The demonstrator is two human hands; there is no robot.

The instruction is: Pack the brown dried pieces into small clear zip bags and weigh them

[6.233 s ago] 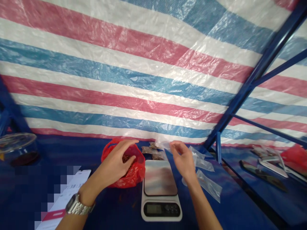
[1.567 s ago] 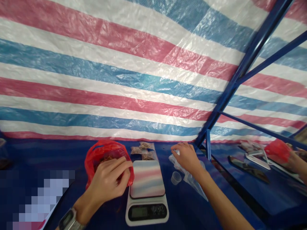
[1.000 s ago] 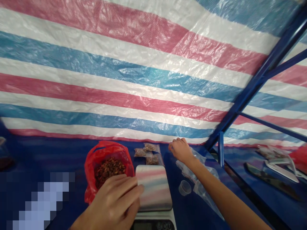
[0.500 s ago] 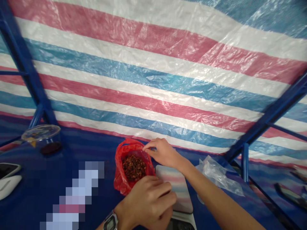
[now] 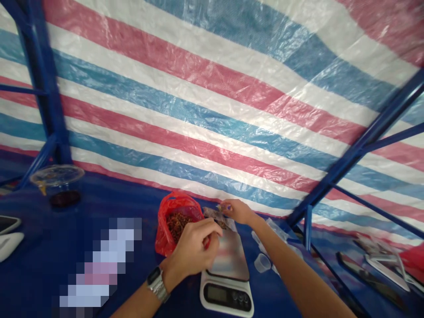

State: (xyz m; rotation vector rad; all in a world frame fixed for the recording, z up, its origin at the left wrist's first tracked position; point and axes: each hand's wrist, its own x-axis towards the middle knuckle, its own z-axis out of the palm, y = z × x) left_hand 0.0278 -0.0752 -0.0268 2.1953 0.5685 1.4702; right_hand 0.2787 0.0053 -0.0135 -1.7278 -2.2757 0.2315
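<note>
The person's right hand [image 5: 237,212] reaches over the back edge of the scale [image 5: 226,295], its fingertips [image 5: 222,206] pinched on the top of a small clear bag [image 5: 215,217] that holds brown bits [image 5: 222,224]. The bag lies across the rear of the scale's steel platform [image 5: 230,256], and the scale's display sits toward the person. The left hand [image 5: 194,246] hangs just above the platform's left side, beside the clear bag, with its fingers [image 5: 207,232] curled inward (whether they grip anything is hidden from this angle). A watch [image 5: 157,284] circles that wrist.

Just left of the scale, touching the left hand's edge, stands an open red bag [image 5: 162,234] filled with reddish-brown pieces [image 5: 176,226]. To the right lie a small plastic cup [image 5: 263,263] and crumpled clear plastic [image 5: 276,232] on the blue table [image 5: 49,229]. A glass jar [image 5: 58,187] stands farther left, well apart, before a striped tarp [image 5: 185,132].
</note>
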